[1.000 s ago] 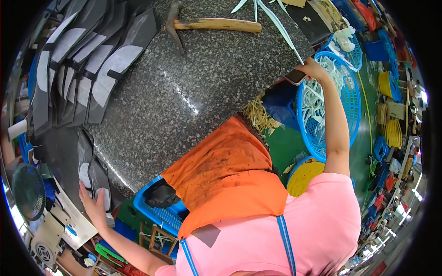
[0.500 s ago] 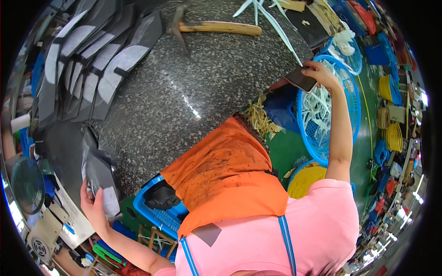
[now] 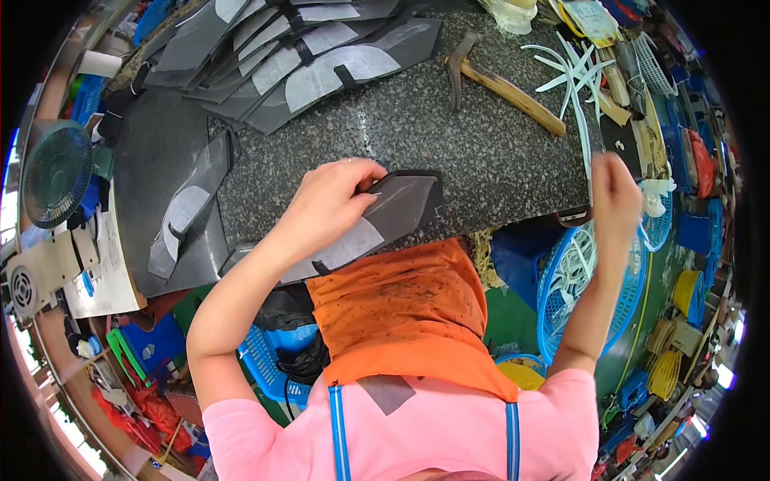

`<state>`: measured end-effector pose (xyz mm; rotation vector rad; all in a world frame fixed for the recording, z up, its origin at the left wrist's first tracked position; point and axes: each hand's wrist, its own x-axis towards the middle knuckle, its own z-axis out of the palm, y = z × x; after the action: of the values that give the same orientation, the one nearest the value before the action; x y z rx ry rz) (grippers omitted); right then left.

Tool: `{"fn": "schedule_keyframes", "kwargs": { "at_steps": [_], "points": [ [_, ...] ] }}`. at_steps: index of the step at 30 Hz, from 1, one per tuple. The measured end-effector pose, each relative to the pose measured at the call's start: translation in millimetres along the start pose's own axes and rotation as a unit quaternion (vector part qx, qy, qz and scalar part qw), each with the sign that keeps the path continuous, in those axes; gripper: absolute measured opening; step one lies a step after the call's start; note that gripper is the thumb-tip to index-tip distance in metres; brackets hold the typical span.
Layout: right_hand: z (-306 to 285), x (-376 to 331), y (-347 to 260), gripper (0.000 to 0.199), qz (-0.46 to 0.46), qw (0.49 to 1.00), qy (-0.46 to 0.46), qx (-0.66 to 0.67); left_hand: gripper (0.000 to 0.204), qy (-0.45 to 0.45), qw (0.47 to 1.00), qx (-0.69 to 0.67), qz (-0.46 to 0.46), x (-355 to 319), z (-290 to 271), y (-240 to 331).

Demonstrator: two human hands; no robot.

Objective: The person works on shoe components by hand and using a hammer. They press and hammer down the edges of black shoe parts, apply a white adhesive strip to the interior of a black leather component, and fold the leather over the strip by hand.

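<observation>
My left hand (image 3: 333,204) grips the upper edge of a flat dark-grey shaped piece (image 3: 401,212) with a pale patch and a small dark tab. That piece lies along the near edge of the speckled stone table (image 3: 337,148), in front of my orange apron. At the table's right edge, my right hand (image 3: 616,188) is closed and slightly blurred. One of several long pale strips (image 3: 579,112) reaches its fingertips; what the fingers hold is hidden. Just left of this hand, a dark phone-like object (image 3: 573,215) shows at the edge.
More grey pieces lie overlapped at the far left (image 3: 345,68), and a single one (image 3: 188,212) rests nearer. A wooden-handled hammer (image 3: 513,96) lies at the back. Below the right edge stands a blue basket (image 3: 549,321) of pale strips. Another blue basket (image 3: 261,361) sits at lower left.
My left hand has brought a grey piece from the left to the table's near edge. My right hand no longer holds the phone-like object and is now closed beside the strips. The view has turned.
</observation>
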<state>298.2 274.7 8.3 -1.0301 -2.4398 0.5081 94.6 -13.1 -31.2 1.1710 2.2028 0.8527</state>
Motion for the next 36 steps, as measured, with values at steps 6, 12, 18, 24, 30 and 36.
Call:
{"fn": "schedule_keyframes", "kwargs": {
  "at_steps": [6, 12, 18, 24, 30, 36],
  "points": [
    [101.0, 75.7, -24.4, 0.043, -0.342, 0.923, -0.046, -0.168, 0.017, 0.059, 0.997, 0.039, 0.022, 15.0, 21.8, 1.4],
    [66.2, 58.1, -57.6, 0.032, -0.298, 0.937, -0.182, -0.026, 0.010, 0.136, 0.984, 0.060, 0.094, 10.3, 30.7, -2.6],
    [25.0, 6.3, -76.3, 0.024, -0.270, 0.865, -0.422, 0.039, 0.015, 0.144, 0.978, 0.079, 0.129, 8.6, 33.3, -2.1],
    [33.8, 13.3, -79.1, 0.025, -0.276, 0.863, -0.421, 0.026, 0.021, 0.102, 0.961, 0.189, 0.174, 2.8, 27.1, 2.6],
    [37.0, 8.7, -101.2, 0.024, -0.280, 0.853, -0.440, -0.030, 0.021, 0.119, 0.936, 0.254, 0.214, -4.4, 22.2, 3.0],
    [45.1, -0.2, -92.0, 0.022, -0.291, 0.858, -0.423, -0.006, 0.024, 0.127, 0.949, 0.211, 0.198, -23.0, 27.3, -4.3]
  ]
}}
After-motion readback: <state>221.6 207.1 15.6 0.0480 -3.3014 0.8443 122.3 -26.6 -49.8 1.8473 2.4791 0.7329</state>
